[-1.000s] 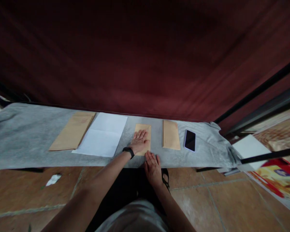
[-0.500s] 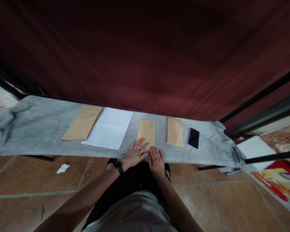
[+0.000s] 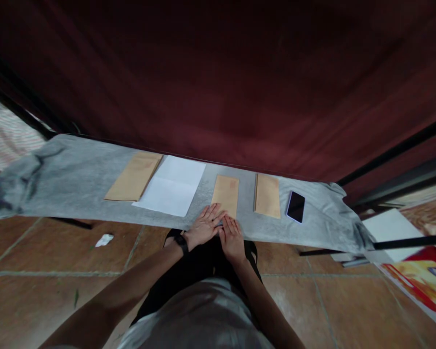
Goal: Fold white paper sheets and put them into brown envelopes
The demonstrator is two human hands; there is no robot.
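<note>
A brown paper envelope lies flat in the middle of the cloth-covered surface, its near end partly covered by fingers. My left hand, with a dark band on its wrist, rests palm down, its outstretched fingers on the envelope's near left corner. Beside it, my right hand lies palm down with straight fingers at the envelope's near edge. The two hands meet at the thumbs. To the left, a white paper sheet lies next to a stack of larger brown envelopes. Another small brown envelope stack lies to the right.
A phone with a dark screen lies at the right on the grey cloth. Dark red fabric hangs behind the surface. Black metal bars stand at the right, near a colourful box. Crumpled white tissue lies on the tiled floor.
The camera view has shifted slightly. Both hands sit a little closer to the near edge of the envelope, and my right fingers are drawn closer together.
</note>
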